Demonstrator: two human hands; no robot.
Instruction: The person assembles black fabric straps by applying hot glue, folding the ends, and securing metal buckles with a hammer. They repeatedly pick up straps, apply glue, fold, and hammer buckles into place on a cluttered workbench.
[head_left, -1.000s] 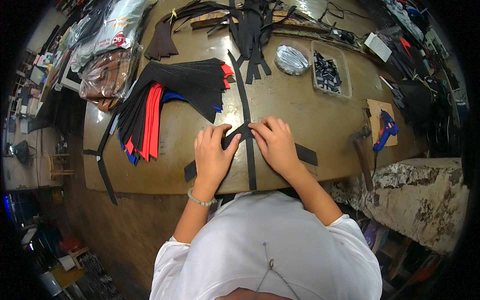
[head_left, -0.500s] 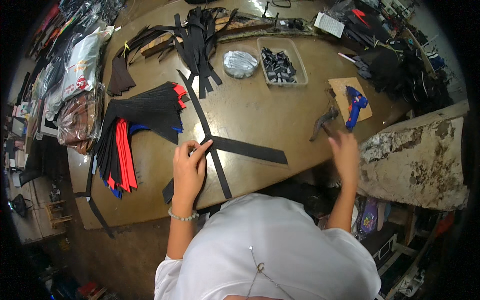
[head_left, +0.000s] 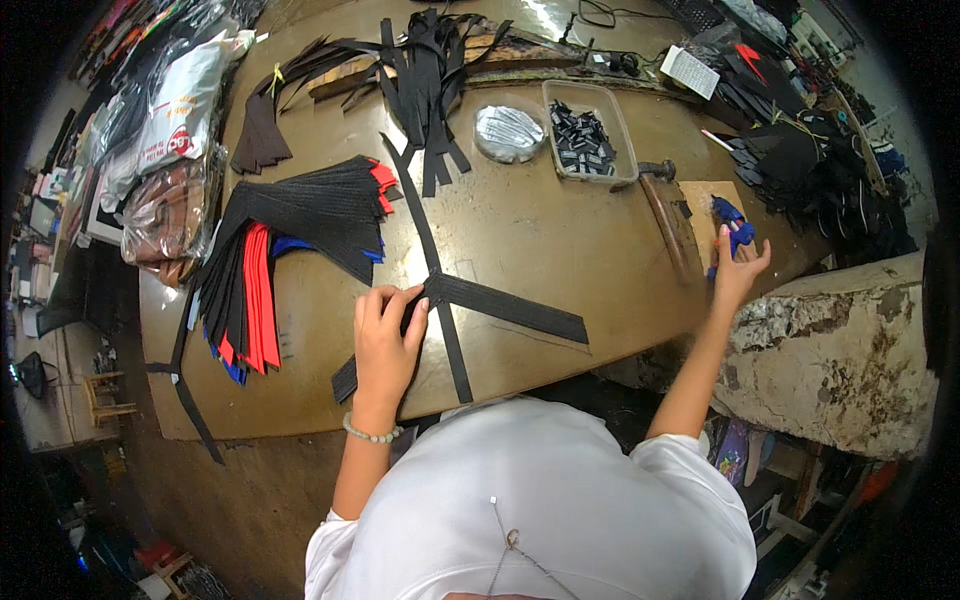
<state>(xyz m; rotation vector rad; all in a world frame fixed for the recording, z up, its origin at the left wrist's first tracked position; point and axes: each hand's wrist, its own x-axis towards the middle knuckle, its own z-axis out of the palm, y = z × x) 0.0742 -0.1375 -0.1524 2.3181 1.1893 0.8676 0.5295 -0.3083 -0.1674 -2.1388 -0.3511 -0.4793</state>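
With the left hand [head_left: 388, 335], in the head view, touching the wide black strap [head_left: 515, 308] where crossing a narrow black strap [head_left: 420, 225], toward the near side of the brown table [head_left: 540, 230]; cannot tell whether pinching or only pressing. With the right hand [head_left: 738, 268], at the blue glue gun [head_left: 743, 232] on the right; cannot tell whether gripping it. To the left, showing fanned strips [head_left: 310, 210].
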